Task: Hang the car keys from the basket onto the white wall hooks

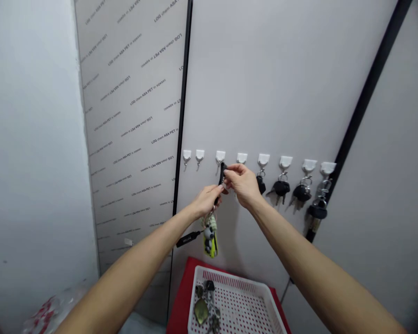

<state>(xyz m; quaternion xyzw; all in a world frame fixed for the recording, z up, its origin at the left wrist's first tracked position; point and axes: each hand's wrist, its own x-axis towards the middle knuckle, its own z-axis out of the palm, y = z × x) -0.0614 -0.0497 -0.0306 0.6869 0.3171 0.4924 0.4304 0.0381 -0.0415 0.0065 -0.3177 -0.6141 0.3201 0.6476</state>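
Observation:
My left hand (pixel 208 199) is closed round the black strap of a keychain. Below it dangle a grey-and-black panda-like charm (pixel 209 233), a bright yellow-green piece (pixel 214 247) and a black tag (pixel 188 239) with white lettering. Just to the right, my right hand (pixel 243 183) pinches the upper part of the black strap (pixel 222 172). The strap's top lies close under a white adhesive hook (pixel 220 157); whether it touches the hook, I cannot tell. Another white hook (pixel 242 158) sits directly above my right hand, its lower part hidden.
Black-headed keys (pixel 281 188) and more key sets hang from hooks on the right. Two hooks (pixel 199 155) at the left hold nothing. Below, a white plastic basket (pixel 270 297) with several keychains (pixel 201 311) rests on a red surface (pixel 179 297). Black strips (pixel 182 120) divide the panels.

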